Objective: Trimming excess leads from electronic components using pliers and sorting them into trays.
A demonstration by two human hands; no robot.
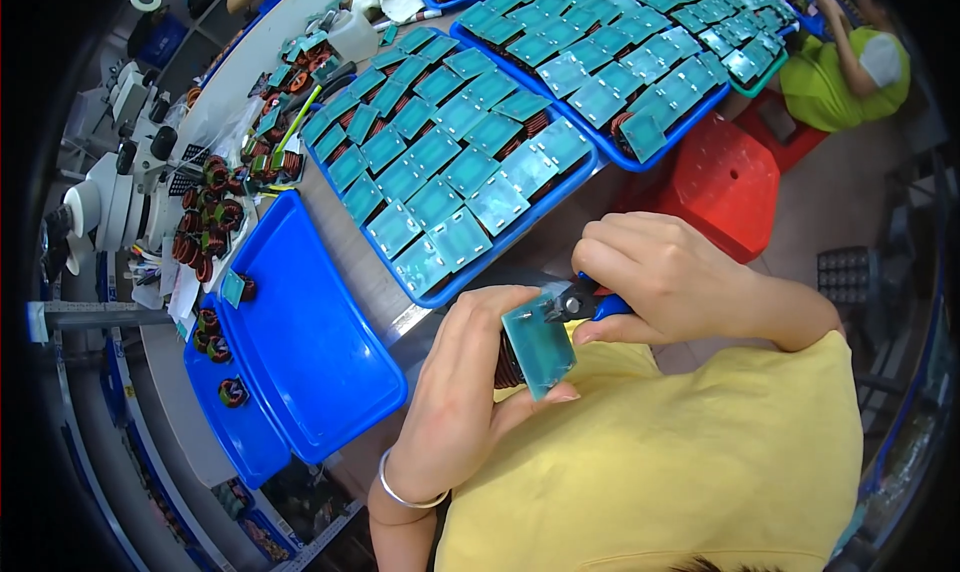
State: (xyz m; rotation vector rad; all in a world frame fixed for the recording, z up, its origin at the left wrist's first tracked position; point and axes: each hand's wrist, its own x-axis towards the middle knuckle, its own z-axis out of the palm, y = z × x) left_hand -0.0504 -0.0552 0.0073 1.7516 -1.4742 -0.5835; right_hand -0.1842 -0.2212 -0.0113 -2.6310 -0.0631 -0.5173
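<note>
Left hand (448, 377) pinches 1 glossy teal board (540, 350), its reddish-brown coil (508, 368) mostly hidden; right hand (672, 274) grips blue-handled cutters (573, 305), tips indistinct.

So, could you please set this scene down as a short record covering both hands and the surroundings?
Left hand: holds a green circuit board with a coil behind it
Right hand: holds blue-handled pliers, tips at the board
More boards: rows in a large blue tray ahead
Loose coils: in a smaller blue tray, left
Seat: red stool beyond the right hand
One co-worker: yellow-green top, upper right
</note>
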